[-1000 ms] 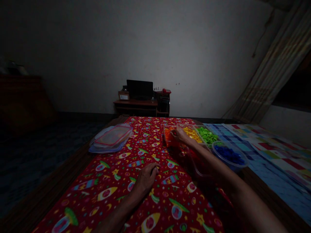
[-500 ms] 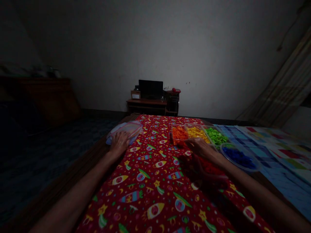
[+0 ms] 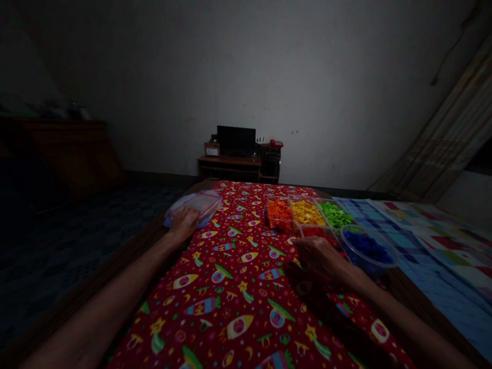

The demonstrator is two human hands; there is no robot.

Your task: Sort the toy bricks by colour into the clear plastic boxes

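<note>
At the left edge of the red cloth, my left hand (image 3: 186, 221) rests on a small pile of clear plastic zip bags (image 3: 210, 201) with pink seams. Its fingers lie over the top bag, dim and partly blurred. On the right, my right hand (image 3: 321, 250) has its fingers together at the near edge of a clear container of red pieces (image 3: 315, 231). That hand covers part of the container's near wall. Beyond it stand containers of orange pieces (image 3: 280, 212), yellow pieces (image 3: 307, 211) and green pieces (image 3: 336, 214). A round tub of blue pieces (image 3: 367, 247) stands to the right.
The red rocket-patterned cloth (image 3: 234, 287) covers a long table. Blue checked bedding (image 3: 415, 251) lies to the right. A desk (image 3: 230, 161) with a monitor (image 3: 236, 139) stands against the far wall, and a wooden cabinet (image 3: 73, 159) is at the left.
The container of red pieces has moved away from me, up beside the orange and yellow ones. My right hand is at its near edge. My left hand stays on the bags; the view has shifted slightly.
</note>
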